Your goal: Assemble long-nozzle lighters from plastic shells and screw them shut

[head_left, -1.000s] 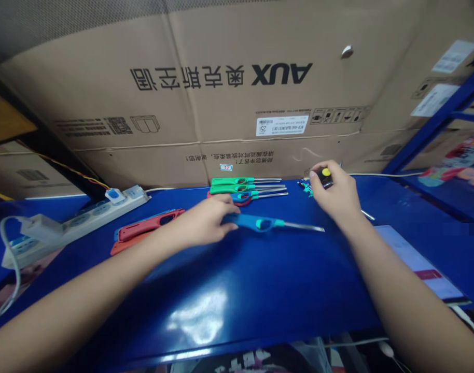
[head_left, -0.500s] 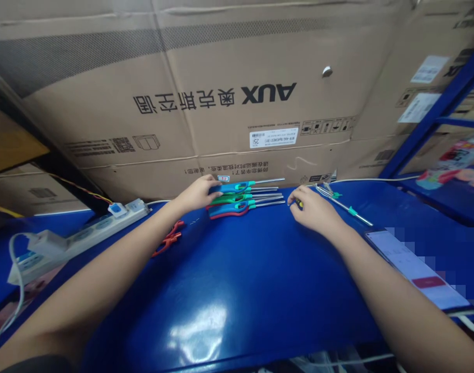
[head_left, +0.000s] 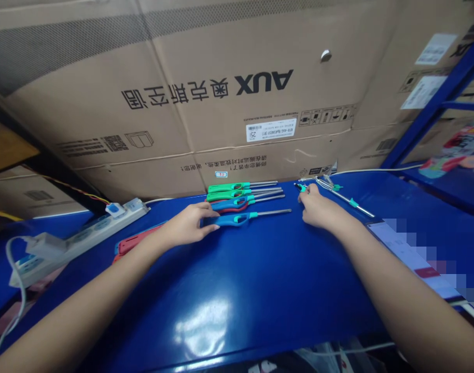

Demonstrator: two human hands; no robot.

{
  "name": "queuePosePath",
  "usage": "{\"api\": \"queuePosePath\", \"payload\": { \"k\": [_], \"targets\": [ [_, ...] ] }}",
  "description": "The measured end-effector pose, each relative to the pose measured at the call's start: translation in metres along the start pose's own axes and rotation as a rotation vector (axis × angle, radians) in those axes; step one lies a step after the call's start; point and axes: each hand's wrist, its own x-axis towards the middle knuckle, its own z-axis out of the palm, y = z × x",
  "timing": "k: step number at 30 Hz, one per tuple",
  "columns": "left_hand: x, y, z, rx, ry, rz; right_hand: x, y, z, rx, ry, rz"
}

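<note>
My left hand (head_left: 190,224) closes its fingers on the handle end of a blue long-nosed lighter (head_left: 237,220), whose metal tube points right. Just behind it lie more long-nosed lighters: a green lighter (head_left: 225,187) at the back, another green lighter (head_left: 221,196), and blue and red ones (head_left: 240,203). On the right, my right hand (head_left: 317,207) has its fingertips pinched at a small black and teal piece (head_left: 300,187), too small to name. Beside it lie loose metal tubes (head_left: 351,202) with teal collars. Red and blue handles (head_left: 138,241) lie partly behind my left forearm.
A large cardboard box (head_left: 206,119) stands along the back of the blue table (head_left: 260,290). At the left is a white power strip (head_left: 81,238) with plugs and cables. A phone or tablet (head_left: 412,254) lies at the right, near a blue metal frame (head_left: 431,103).
My left hand has drawn the blue lighter towards me, away from the row, uncovering the green ones. My right hand has shifted slightly right; the black and teal piece now shows at its fingertips.
</note>
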Motion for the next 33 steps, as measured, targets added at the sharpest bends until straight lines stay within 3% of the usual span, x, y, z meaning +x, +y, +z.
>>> {"api": "queuePosePath", "payload": {
  "k": [5,14,19,22,26,33],
  "targets": [
    [0.001,-0.005,0.014,0.08,-0.007,-0.019,0.006,0.0,0.004,0.009,0.025,-0.003],
    [0.002,-0.001,0.02,0.205,0.046,-0.062,0.015,0.001,0.016,0.054,0.117,-0.073],
    [0.001,-0.001,0.02,0.263,0.104,-0.055,0.014,-0.005,0.015,0.057,0.242,-0.127],
    [-0.003,0.005,0.024,0.288,0.164,-0.058,0.01,-0.016,0.014,0.064,0.307,-0.24],
    [-0.012,0.022,0.041,0.329,0.243,-0.105,0.003,-0.033,0.022,0.052,0.259,-0.45],
    [-0.019,0.033,0.057,0.295,0.136,-0.162,0.004,-0.044,0.039,0.08,0.15,-0.549]
  ]
}}
